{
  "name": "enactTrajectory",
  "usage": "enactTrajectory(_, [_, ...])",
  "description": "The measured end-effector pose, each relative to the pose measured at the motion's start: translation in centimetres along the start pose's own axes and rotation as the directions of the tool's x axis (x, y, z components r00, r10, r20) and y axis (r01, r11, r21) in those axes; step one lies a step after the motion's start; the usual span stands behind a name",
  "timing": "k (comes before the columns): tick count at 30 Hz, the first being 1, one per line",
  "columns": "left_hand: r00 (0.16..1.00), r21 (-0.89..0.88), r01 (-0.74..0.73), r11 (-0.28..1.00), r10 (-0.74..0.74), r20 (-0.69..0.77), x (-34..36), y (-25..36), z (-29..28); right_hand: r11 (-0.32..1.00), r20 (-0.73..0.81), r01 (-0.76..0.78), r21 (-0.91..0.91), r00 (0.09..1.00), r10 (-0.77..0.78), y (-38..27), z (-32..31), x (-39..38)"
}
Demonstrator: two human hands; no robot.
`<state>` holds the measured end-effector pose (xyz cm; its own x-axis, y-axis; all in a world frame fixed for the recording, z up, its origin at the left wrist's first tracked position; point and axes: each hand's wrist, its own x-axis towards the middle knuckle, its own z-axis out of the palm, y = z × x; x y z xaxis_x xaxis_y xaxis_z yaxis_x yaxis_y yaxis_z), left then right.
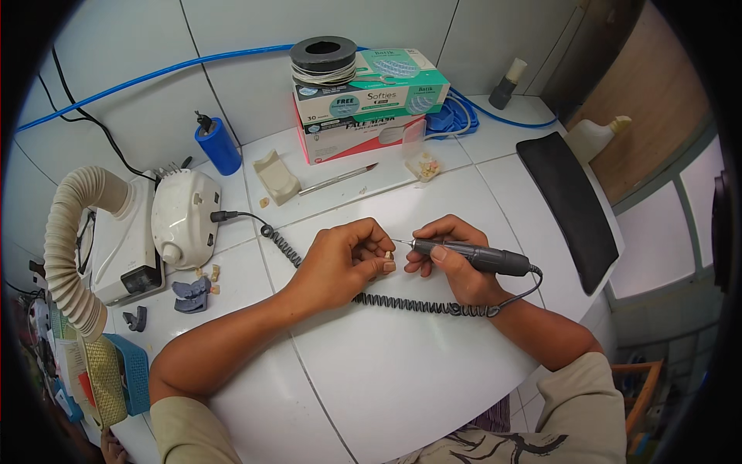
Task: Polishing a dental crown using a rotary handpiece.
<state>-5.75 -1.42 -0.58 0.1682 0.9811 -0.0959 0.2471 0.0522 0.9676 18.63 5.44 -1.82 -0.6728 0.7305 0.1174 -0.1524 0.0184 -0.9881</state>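
My left hand (pixel 332 259) pinches a small cream-coloured piece (pixel 389 256), perhaps a dental one, between thumb and fingers. My right hand (pixel 462 282) is closed around a dark rotary handpiece (pixel 487 257), held much like a pen. Its thin metal bur (pixel 402 241) points left toward the pinched piece; whether the two touch, I cannot tell. From the handpiece's rear, a coiled black cord (pixel 417 306) runs under my left wrist to a white control unit (pixel 185 213). Both hands are just above the white tiled worktop (pixel 371 371).
A ribbed extraction hose (pixel 66 240) arches at the left. Grey dental models (pixel 192 295) lie near the control unit. Behind are a brush (pixel 338 179), a cream block (pixel 276 176), mask boxes (pixel 355 139) and a blue cylinder (pixel 219 147). A black pad (pixel 568 209) lies right.
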Motion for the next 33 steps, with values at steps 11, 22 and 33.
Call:
enactTrajectory(11, [1.000,0.015,-0.019,1.000,0.019,-0.020,0.1,0.1,0.0,0.999,0.101,-0.035,-0.006,0.994,0.035,-0.1,-0.6,0.3])
enactTrajectory(22, [0.998,-0.025,0.066,0.998,-0.066,-0.008,-0.4,1.1,-0.2,0.991,0.204,-0.027,-0.132,0.978,0.053,-1.3,-1.3,0.0])
enactTrajectory(33, [0.995,-0.086,0.101,0.991,-0.100,0.012,-1.1,1.6,0.4,0.973,0.161,0.188,-0.134,0.973,-0.166,-0.6,-0.9,-1.4])
